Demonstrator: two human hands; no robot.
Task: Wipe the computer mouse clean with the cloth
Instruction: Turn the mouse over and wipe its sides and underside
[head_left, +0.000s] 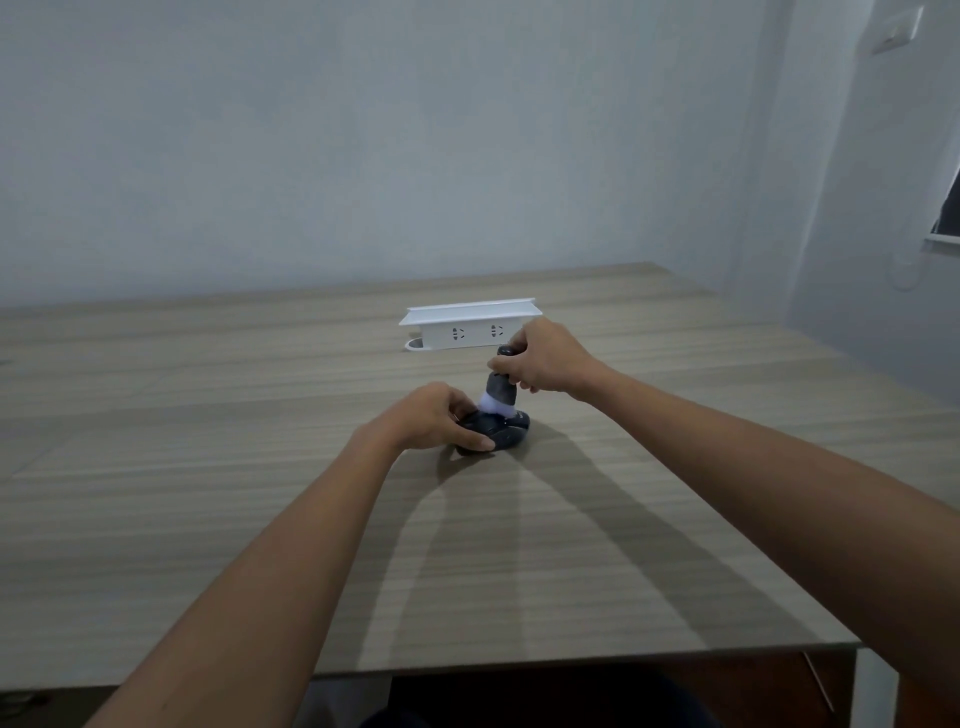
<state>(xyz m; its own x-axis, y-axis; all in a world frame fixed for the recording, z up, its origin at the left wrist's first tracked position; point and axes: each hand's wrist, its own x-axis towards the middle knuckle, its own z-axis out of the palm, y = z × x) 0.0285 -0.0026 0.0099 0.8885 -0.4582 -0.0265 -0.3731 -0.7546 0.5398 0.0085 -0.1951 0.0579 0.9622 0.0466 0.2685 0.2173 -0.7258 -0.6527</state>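
A dark computer mouse (506, 434) lies on the wooden table (208, 415). My left hand (431, 415) grips the mouse's left side and holds it down on the table. My right hand (545, 358) holds a dark-handled brush (500, 389) upright by its handle. Its pale bristle head presses on the top of the mouse. No cloth shows in view.
A white pop-up socket box (467, 325) stands raised from the table just behind my hands, with a round white grommet (414, 344) to its left. The table's front edge runs near the bottom, its right corner at the lower right. A wall rises behind.
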